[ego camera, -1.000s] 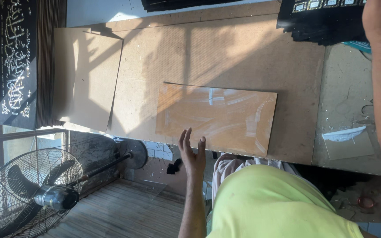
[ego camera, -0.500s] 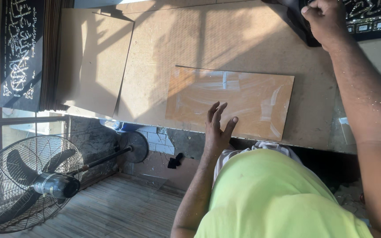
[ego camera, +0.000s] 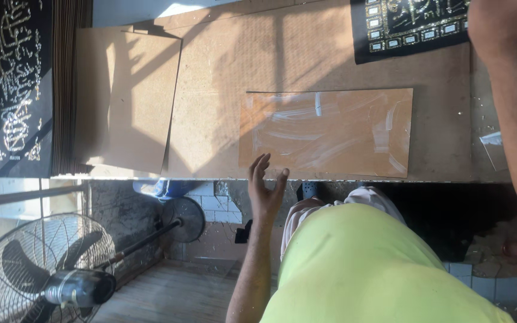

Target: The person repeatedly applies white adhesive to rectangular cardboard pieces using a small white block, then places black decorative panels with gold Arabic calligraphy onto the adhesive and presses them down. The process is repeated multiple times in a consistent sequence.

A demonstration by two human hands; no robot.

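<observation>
The left hand (ego camera: 264, 188), fingers spread, holds nothing; its fingertips touch the near corner of the glass sheet (ego camera: 327, 131), already smeared white. The right hand is hidden.

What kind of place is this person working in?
Probably a small framing or craft workshop: a smeared glass sheet lies on a brown board worktable, beside stacked backing boards and black gold-decorated panels. A standing fan is nearby.
</observation>
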